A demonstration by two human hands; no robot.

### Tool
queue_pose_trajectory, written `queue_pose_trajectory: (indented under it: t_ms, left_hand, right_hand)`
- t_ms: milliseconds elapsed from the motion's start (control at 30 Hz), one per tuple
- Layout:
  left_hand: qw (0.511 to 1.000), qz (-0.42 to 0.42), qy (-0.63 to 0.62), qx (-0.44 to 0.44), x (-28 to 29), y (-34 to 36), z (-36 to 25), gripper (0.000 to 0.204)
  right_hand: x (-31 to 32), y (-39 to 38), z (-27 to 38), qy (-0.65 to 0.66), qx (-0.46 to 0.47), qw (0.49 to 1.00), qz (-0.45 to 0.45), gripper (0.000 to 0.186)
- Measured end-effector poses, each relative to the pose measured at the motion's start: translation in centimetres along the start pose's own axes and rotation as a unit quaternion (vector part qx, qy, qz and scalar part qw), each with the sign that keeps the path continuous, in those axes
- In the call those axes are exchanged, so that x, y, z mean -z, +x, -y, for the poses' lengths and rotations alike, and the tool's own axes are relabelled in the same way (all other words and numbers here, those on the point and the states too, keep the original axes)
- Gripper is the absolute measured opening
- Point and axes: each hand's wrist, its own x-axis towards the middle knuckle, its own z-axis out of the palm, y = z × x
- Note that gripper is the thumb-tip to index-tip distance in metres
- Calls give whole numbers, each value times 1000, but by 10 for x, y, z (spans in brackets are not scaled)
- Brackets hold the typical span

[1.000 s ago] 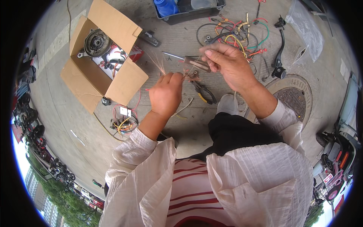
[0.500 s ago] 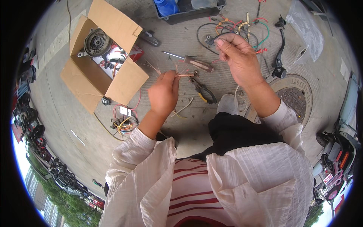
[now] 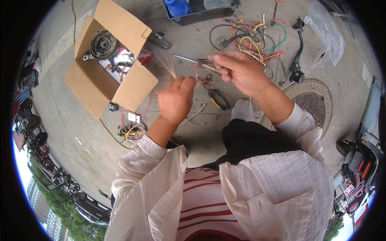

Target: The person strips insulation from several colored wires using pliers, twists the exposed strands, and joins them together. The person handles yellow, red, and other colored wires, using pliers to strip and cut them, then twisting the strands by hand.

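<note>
My left hand [image 3: 175, 97] is closed round a bundle of bare copper wire strands [image 3: 169, 69]. Its frayed ends fan out above the knuckles, and more tangled strands show past the fingertips. My right hand [image 3: 244, 72] is closed in a pinch to the right of it; whatever is between thumb and fingers is too fine to make out. Partly behind those fingers, a screwdriver [image 3: 185, 59] lies on the ground, its brown handle half hidden. Pliers [image 3: 219, 99] with black and yellow handles lie just below the copper strands.
An open cardboard box [image 3: 93, 80] holding a round metal part stands at left. Coloured wires [image 3: 257, 38] sprawl at upper right, near a black lever [image 3: 297, 56] and a plastic bag [image 3: 327, 30]. A black tray [image 3: 197, 15] sits at the top; a manhole cover [image 3: 311, 102] lies right.
My right hand has come down and left, toward my left hand, uncovering more of the coloured wires. The copper strands in my left hand now stand more upright.
</note>
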Motion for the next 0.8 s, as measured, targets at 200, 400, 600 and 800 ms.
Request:
queue_pose_trajectory:
  t_ms: [200, 400, 600, 800]
  left_hand:
    - [1000, 4, 3, -5, -1, -6, 1, 10]
    - [1000, -9, 8, -14, -3, -8, 5, 12]
    - [1000, -16, 11, 3, -1, -6, 1, 14]
    - [1000, 6, 0, -18, -3, -7, -3, 14]
  right_hand:
    - [11, 1, 1, 21, 18, 1000, 8, 21]
    - [11, -6, 8, 4, 25, 999, -35, 27]
    - [8, -9, 13, -223, -119, 967, 19, 50]
    - [8, -4, -9, -13, -24, 999, 34, 25]
